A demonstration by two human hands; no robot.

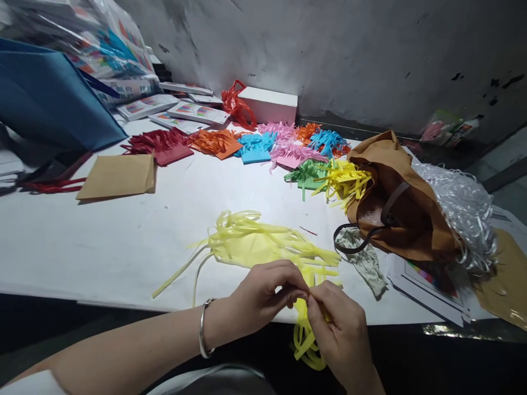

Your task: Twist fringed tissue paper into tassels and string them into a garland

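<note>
My left hand (272, 288), with a silver bangle on its wrist, is closed in a pinch at the table's front edge. Its fingertips meet those of my right hand (341, 323), and what they pinch is too small to make out. Yellow strips (304, 348) hang past the edge below the fingers, and some yellow shows inside my right hand's grip. Just beyond the hands, a pale yellow fringed sheet (247, 247) lies flat, its long strips spread to both sides. A thin dark red piece of wire or thread (308, 231) rests to its right.
Fringed bundles in red (164, 145), orange (216, 142), blue (256, 148), pink, green and yellow line the back. At right are a brown bag (407, 208), crumpled cloth (362, 258), white strands (461, 208) and printed sheets (428, 288). A brown envelope (117, 175) and blue bag (53, 99) stand left.
</note>
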